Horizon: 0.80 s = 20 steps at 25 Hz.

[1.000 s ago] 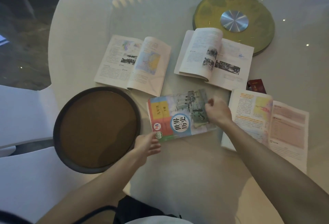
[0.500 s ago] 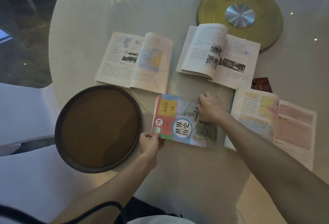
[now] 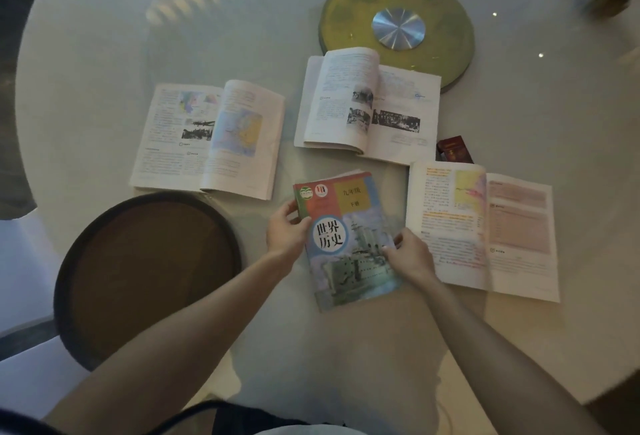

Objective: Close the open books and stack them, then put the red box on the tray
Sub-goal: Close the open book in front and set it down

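Behind the right open book (image 3: 481, 227), red box (image 3: 454, 149) half hidden, cover unreadable

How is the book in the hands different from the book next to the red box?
The held book is shut and shows its colourful cover; the book by the red box lies open, showing pages with a map. The left hand and right hand grip the held book; nothing touches the open one. Both lie on the white table.
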Motion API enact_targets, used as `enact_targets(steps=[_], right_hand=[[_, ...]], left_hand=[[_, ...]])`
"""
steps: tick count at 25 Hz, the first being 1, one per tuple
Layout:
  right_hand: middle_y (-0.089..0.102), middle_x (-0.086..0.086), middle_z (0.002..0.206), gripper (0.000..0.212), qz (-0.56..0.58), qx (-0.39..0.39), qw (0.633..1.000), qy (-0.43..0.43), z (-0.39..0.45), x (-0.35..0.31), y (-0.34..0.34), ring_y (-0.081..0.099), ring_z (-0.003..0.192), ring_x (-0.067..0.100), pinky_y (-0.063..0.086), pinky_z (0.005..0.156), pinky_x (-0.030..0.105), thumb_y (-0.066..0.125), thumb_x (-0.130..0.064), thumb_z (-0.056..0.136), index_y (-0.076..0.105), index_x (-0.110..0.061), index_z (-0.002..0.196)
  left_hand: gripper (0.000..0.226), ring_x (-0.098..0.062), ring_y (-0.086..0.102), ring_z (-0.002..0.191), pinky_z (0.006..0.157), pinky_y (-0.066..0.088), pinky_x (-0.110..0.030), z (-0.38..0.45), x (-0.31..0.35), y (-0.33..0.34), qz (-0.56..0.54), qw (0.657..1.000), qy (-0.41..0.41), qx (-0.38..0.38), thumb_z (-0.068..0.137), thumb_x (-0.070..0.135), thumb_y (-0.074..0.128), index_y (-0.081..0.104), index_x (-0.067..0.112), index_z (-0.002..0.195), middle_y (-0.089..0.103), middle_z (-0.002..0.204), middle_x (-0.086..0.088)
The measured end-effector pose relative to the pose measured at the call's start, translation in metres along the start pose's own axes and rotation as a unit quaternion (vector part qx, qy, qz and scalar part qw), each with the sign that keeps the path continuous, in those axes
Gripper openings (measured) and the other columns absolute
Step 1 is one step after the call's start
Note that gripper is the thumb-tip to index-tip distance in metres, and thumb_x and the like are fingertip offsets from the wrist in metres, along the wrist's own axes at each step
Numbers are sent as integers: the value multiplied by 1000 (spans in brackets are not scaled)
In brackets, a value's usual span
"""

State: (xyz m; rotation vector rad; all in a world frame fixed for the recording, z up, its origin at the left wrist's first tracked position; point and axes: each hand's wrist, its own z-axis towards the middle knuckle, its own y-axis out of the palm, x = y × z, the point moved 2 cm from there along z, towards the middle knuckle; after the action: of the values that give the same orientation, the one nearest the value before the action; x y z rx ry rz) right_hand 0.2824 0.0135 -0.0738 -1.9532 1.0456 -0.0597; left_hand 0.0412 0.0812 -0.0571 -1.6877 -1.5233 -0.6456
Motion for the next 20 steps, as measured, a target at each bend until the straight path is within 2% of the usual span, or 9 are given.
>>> enact_targets(steps=[3, 5, 7, 11, 15, 18, 20], right_hand=[[64, 5, 94, 20, 56, 18, 998, 23, -5, 0, 4, 61, 86, 28, 42, 68, 34, 68, -27, 94, 59, -11, 100], [63, 5, 92, 23, 71, 19, 997, 33, -7, -2, 6, 61, 87, 28, 43, 69, 34, 70, -28, 93, 59, -9, 100], [63, 5, 92, 25, 82, 5, 996, 45, -9, -1, 7, 60, 84, 25, 42, 65, 34, 71, -29, 92, 59, -9, 98], [66, 5, 88, 21, 71, -29, 996, 35, -10, -3, 11, 65, 81, 25, 47, 66, 35, 69, -29, 92, 53, -17, 83], [65, 3, 85, 22, 29, -45, 999, -11, -15, -1, 15, 63, 76, 22, 52, 69, 36, 57, -29, 98, 54, -18, 80], [73, 3, 90, 19, 82, -48, 995, -34, -14, 8, -4, 72, 82, 23, 63, 77, 46, 56, -29, 96, 68, -17, 89], [73, 3, 88, 16, 141, -7, 989, -44, -9, 22, -29, 74, 81, 24, 64, 74, 49, 58, -26, 95, 68, -17, 87]], left_hand=[[43, -20, 70, 96, 83, 62, -43, 1, -11, 2, 156, 987, 25, 8, 84, 9, 71, 66, 26, 122, 69, 111, -1], [40, -24, 70, 97, 85, 61, -45, -4, -21, 5, 223, 974, 39, 29, 83, 11, 70, 66, 24, 121, 65, 113, -1], [44, -23, 67, 101, 90, 59, -43, -9, -21, 9, 226, 972, 50, 37, 85, 11, 70, 62, 21, 128, 60, 114, 3], [60, -18, 71, 106, 91, 61, -44, -3, -6, 10, 185, 982, 33, 11, 90, 10, 68, 52, 26, 145, 69, 118, 7], [59, -23, 69, 115, 92, 60, -46, -3, 1, 14, 222, 974, 38, -8, 90, 16, 68, 50, 24, 146, 69, 130, -3], [64, -27, 49, 140, 114, 44, -46, -15, 10, 36, 295, 950, 98, -14, 92, 20, 67, 44, 16, 152, 52, 151, -9], [60, -24, 47, 139, 116, 40, -40, -23, 20, 61, 301, 943, 135, -35, 94, 20, 65, 47, 12, 150, 50, 151, -8]])
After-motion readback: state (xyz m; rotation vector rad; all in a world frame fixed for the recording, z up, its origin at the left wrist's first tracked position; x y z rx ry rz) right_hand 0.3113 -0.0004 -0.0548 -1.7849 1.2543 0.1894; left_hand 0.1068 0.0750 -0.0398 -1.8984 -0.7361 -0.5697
